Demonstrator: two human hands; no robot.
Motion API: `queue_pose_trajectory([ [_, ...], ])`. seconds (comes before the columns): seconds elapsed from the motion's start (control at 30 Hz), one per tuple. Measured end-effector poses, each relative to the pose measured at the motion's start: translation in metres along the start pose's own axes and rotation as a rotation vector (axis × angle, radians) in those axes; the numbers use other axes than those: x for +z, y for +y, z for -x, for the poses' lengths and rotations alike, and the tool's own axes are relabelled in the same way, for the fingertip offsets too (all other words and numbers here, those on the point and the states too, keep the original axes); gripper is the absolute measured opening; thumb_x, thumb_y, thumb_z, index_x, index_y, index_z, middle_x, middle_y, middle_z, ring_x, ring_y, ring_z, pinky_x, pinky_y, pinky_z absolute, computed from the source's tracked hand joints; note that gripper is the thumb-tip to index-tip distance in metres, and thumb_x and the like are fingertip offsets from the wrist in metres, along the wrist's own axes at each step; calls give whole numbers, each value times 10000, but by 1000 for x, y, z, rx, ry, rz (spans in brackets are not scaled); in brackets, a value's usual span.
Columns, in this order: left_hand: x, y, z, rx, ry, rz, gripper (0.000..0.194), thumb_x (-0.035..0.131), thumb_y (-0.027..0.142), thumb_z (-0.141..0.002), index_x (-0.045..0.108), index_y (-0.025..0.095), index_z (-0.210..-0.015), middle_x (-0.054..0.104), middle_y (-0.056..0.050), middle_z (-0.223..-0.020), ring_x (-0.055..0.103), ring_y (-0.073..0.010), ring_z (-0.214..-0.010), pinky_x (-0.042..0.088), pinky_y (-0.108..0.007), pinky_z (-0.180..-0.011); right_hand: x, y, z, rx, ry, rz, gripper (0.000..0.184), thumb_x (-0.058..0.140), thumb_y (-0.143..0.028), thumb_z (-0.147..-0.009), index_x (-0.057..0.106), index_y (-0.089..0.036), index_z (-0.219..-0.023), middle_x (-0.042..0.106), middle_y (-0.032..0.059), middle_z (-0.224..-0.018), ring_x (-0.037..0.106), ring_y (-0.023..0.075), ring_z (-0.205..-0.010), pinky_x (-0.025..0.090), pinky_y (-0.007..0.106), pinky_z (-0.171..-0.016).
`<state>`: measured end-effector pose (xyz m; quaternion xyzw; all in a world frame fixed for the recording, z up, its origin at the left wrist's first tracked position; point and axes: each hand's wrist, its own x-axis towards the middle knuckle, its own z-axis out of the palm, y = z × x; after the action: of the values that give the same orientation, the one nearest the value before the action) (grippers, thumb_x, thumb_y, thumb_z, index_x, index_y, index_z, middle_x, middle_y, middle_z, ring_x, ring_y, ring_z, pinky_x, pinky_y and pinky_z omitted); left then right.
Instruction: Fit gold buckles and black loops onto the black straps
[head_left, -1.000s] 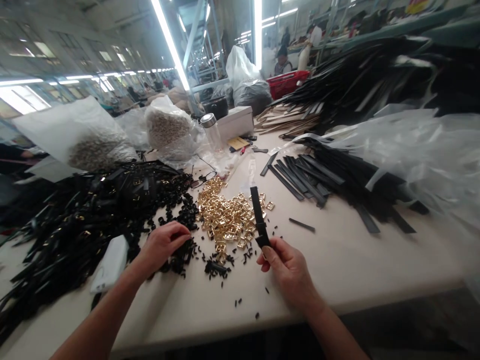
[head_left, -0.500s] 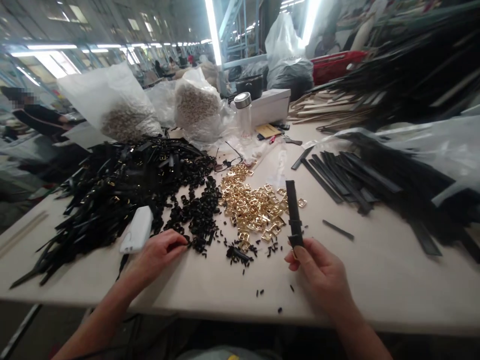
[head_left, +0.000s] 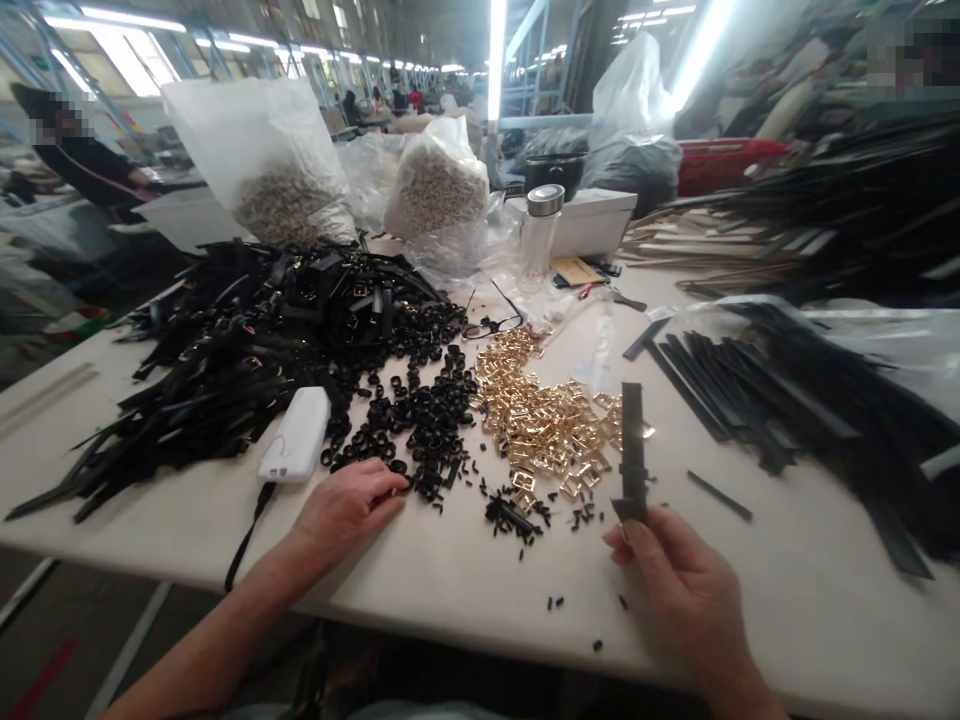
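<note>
Upright in my right hand (head_left: 682, 580) is a black strap (head_left: 633, 430), pinched near its lower end between thumb and fingers. A black loop crosses the strap partway down, and its lower end looks folded over. My left hand (head_left: 349, 510) rests low over the table at the near edge of a heap of small black loops (head_left: 431, 405). Its thumb and forefinger are drawn together beside the loops; whatever may be between the fingertips is too small to make out. Gold buckles (head_left: 544, 425) lie heaped between the two hands, with short black bits (head_left: 517, 515) scattered in front.
Finished-looking black straps with buckles (head_left: 247, 340) are piled at left, beside a white power bank (head_left: 296, 435) with a cable. Plain black strips (head_left: 750, 385) lie at right. Eyeglasses (head_left: 495, 325), a glass bottle (head_left: 538, 245) and filled plastic bags (head_left: 439, 185) stand farther back.
The camera view has turned left and slightly down, so everything sits farther right in the picture. My right hand still holds the strap, and my left fingers stay at the loops.
</note>
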<state>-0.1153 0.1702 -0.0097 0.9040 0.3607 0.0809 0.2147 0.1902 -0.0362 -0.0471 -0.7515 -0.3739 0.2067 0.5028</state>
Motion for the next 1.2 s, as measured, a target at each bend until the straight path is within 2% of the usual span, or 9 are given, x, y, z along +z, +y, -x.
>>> queue_pose_trajectory([
  [0.23, 4, -2, 5, 17, 52, 75, 167, 541, 257, -874, 692, 211, -817, 646, -38, -868, 614, -172, -793, 470, -275, -723, 2, -4, 2, 7, 31, 38, 285, 573, -476, -863, 630, -197, -876, 690, 35, -696, 629, 171, -548, 535, 245, -553],
  [0.4, 10, -2, 11, -6, 176, 269, 155, 550, 260, -867, 668, 196, -789, 645, -58, -958, 611, -177, -851, 484, -285, -773, 3, -6, 2, 7, 16, 39, 280, 575, -471, -865, 625, -196, -873, 688, 28, -691, 625, 165, -558, 527, 233, -553],
  [0.5, 12, 0, 12, -55, 190, 398, 145, 571, 273, -845, 654, 187, -764, 653, -58, -919, 608, -181, -828, 488, -296, -754, 3, -8, 1, -2, 10, 51, 278, 571, -469, -863, 623, -196, -854, 687, 29, -682, 626, 167, -563, 525, 236, -561],
  [0.63, 15, 6, 11, -278, 140, 865, 251, 635, 419, -791, 616, 169, -796, 650, -48, -811, 603, -161, -702, 519, -291, -671, 3, -12, 1, -12, 28, 58, 284, 571, -474, -852, 626, -195, -837, 687, 35, -668, 624, 173, -540, 524, 247, -547],
  [0.73, 18, 11, 8, -473, 138, 1235, 342, 695, 479, -729, 569, 176, -826, 663, -54, -848, 622, -142, -691, 527, -256, -636, 3, -16, 1, 0, 33, 49, 285, 573, -476, -845, 630, -196, -843, 688, 38, -665, 629, 180, -543, 528, 252, -544],
  [0.83, 20, 13, 5, -535, 148, 1366, 364, 714, 477, -713, 553, 193, -874, 671, -55, -914, 633, -130, -713, 524, -229, -617, 3, -16, 2, 5, 22, 32, 283, 583, -476, -837, 630, -198, -858, 685, 37, -657, 633, 185, -552, 532, 253, -541],
  [0.93, 16, 10, 2, -423, 163, 1117, 314, 656, 483, -761, 573, 186, -824, 661, -50, -839, 629, -156, -711, 529, -263, -621, 4, -15, 2, 11, 20, 22, 286, 586, -478, -841, 629, -197, -880, 689, 41, -674, 635, 187, -557, 535, 259, -546],
  [1.1, 4, 0, 0, -47, 301, 296, 123, 616, 317, -820, 667, 205, -824, 654, -56, -963, 612, -208, -897, 492, -350, -837, 5, -14, 2, -2, 29, 44, 289, 578, -478, -845, 626, -194, -872, 686, 39, -671, 630, 181, -551, 535, 263, -559],
  [1.2, 2, 0, -3, 92, 212, 134, 107, 593, 275, -850, 685, 222, -867, 643, -50, -977, 603, -195, -902, 480, -331, -836, 4, -13, 2, -14, 24, 59, 288, 574, -473, -847, 625, -191, -878, 685, 37, -670, 630, 179, -555, 534, 262, -559],
])
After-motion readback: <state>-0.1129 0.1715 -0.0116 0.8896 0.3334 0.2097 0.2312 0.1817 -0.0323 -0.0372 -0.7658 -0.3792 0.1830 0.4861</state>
